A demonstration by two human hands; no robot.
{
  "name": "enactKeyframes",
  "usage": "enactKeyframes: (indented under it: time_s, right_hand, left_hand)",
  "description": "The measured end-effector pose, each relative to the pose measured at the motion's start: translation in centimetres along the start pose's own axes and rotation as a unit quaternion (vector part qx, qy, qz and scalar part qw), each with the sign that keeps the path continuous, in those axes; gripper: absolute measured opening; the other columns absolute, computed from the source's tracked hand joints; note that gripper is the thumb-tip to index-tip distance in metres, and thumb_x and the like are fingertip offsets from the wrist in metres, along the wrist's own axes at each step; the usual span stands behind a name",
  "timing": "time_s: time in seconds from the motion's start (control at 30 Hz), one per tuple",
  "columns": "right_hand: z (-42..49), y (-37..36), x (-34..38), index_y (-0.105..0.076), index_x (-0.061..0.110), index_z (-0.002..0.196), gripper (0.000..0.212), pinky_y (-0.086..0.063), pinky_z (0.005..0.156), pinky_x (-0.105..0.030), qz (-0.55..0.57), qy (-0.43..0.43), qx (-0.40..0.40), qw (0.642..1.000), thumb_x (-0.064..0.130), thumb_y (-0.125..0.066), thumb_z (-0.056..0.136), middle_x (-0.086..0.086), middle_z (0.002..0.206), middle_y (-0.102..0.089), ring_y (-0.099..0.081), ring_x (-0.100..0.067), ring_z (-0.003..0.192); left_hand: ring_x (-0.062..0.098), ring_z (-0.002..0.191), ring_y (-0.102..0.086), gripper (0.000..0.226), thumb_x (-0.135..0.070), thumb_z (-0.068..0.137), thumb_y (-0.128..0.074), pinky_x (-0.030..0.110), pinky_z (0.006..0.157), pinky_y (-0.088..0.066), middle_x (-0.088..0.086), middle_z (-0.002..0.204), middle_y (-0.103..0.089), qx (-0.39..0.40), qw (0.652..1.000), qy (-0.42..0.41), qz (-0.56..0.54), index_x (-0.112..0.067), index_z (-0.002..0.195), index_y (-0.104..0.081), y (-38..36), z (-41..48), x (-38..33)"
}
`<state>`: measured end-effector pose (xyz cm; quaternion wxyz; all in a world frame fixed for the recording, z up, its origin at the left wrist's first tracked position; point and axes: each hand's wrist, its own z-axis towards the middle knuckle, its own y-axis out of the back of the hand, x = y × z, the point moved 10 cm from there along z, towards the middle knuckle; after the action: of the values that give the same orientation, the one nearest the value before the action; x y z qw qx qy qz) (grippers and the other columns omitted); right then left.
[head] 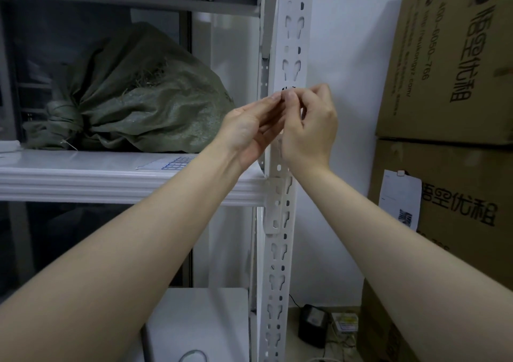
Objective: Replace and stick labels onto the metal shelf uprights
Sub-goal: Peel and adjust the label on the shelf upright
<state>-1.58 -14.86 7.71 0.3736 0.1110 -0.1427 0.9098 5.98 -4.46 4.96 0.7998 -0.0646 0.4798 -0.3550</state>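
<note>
One small label (286,89) with black print sits pinched between both hands' fingertips, against the white slotted upright (291,56), whose long axis runs 12 to 6 o'clock. The left hand (249,128) grips from 8 o'clock, the right hand (311,126) from 5 o'clock, equally near. One upright shows.

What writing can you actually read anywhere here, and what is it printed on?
"悟空优租": large print on the upper cardboard box, reading sideways.
"悟空优租": again on the lower cardboard box.
"400-0050-766": phone number on the upper cardboard box; the web address beside it is too blurred.
Paper slip and its code: too small.
Label pinched at the shelf upright: dark marks, unreadable.
</note>
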Motion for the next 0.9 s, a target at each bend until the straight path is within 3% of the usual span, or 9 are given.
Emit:
enactKeyframes:
  time_s: [0.1, 0.27, 0.4, 0.53, 0.63, 0.7, 0.83, 0.9]
  right_hand:
    - [0.3, 0.5, -0.1, -0.069, 0.014, 0.075, 0.023, -0.04, 0.059, -0.021, 0.006, -0.002, -0.014, 1.0, 0.02, -0.054, 0.091, 0.005, 0.081, -0.049, -0.052, -0.012, 0.074]
    - [1.5, 1.6, -1.0, -0.072, 0.017, 0.093, 0.015, -0.048, 0.066, -0.027, -0.008, -0.013, -0.054, 0.998, 0.019, -0.058, 0.087, -0.001, 0.089, -0.055, -0.054, -0.013, 0.077]
    - [2.5, 0.9, -1.2, -0.071, 0.02, 0.094, 0.012, -0.044, 0.065, -0.023, -0.098, 0.022, -0.009, 0.995, 0.022, -0.065, 0.084, 0.0, 0.096, -0.055, -0.054, -0.015, 0.086]
    - [3.3, 0.2, -0.6, -0.071, 0.021, 0.091, 0.01, -0.038, 0.061, -0.02, -0.15, 0.06, 0.015, 0.987, 0.025, -0.067, 0.083, -0.001, 0.097, -0.055, -0.053, -0.015, 0.091]
    - [3.6, 0.0, -0.1, -0.071, 0.018, 0.083, 0.006, -0.034, 0.055, -0.019, -0.178, 0.087, 0.01, 0.98, 0.021, -0.066, 0.083, -0.001, 0.093, -0.057, -0.054, -0.014, 0.085]
    - [3.4, -0.2, -0.1, -0.071, 0.017, 0.079, 0.008, -0.04, 0.054, -0.025, -0.181, 0.1, 0.007, 0.978, 0.019, -0.064, 0.082, -0.001, 0.09, -0.058, -0.055, -0.015, 0.081]
    - [3.0, -0.3, -0.4, -0.07, 0.016, 0.08, 0.01, -0.045, 0.054, -0.028, -0.159, 0.102, 0.003, 0.982, 0.021, -0.062, 0.084, -0.002, 0.09, -0.059, -0.055, -0.014, 0.077]
    - [3.0, -0.3, -0.5, -0.069, 0.016, 0.081, 0.011, -0.045, 0.054, -0.027, -0.154, 0.101, 0.001, 0.983, 0.021, -0.061, 0.084, -0.002, 0.092, -0.058, -0.054, -0.013, 0.074]
  left_hand:
    - [0.011, 0.064, -0.07, 0.012, -0.004, 0.092, -0.061, 0.02, 0.067, -0.059, 0.007, 0.072, -0.073, -0.011, 0.999, -0.031, 0.04, 0.004, 0.096, -0.069, -0.2, -0.1, -0.9]
    - [0.015, 0.067, -0.07, 0.01, -0.005, 0.086, -0.069, 0.023, 0.068, -0.059, 0.01, 0.078, -0.073, -0.102, 0.979, -0.115, 0.132, 0.003, 0.093, -0.07, 1.1, 0.0, -3.5]
    - [-0.002, 0.066, -0.066, 0.011, -0.016, 0.082, -0.076, 0.012, 0.058, -0.051, -0.004, 0.079, -0.072, -0.155, 0.946, -0.163, 0.232, -0.01, 0.091, -0.074, 1.8, 0.4, -4.6]
    - [-0.008, 0.076, -0.064, 0.016, -0.023, 0.084, -0.075, 0.014, 0.071, -0.051, -0.009, 0.085, -0.071, -0.124, 0.935, -0.163, 0.291, -0.013, 0.096, -0.073, 0.6, 1.4, -4.3]
    - [0.018, 0.096, -0.069, 0.021, -0.021, 0.09, -0.068, 0.043, 0.094, -0.054, 0.009, 0.101, -0.073, -0.061, 0.952, -0.13, 0.271, -0.006, 0.104, -0.07, -0.7, 2.1, -3.1]
    - [0.028, 0.096, -0.067, 0.018, -0.022, 0.091, -0.065, 0.051, 0.094, -0.051, 0.013, 0.104, -0.071, -0.037, 0.958, -0.105, 0.266, -0.008, 0.103, -0.069, -1.0, 2.2, -2.3]
    - [0.023, 0.088, -0.061, 0.006, -0.019, 0.093, -0.062, 0.041, 0.082, -0.049, 0.007, 0.093, -0.068, -0.009, 0.965, -0.103, 0.24, -0.013, 0.093, -0.064, -0.8, 2.4, -1.4]
    - [0.022, 0.09, -0.061, 0.007, -0.012, 0.094, -0.059, 0.039, 0.087, -0.049, 0.008, 0.09, -0.067, -0.003, 0.975, -0.114, 0.191, -0.011, 0.088, -0.062, -1.0, 2.3, -1.0]
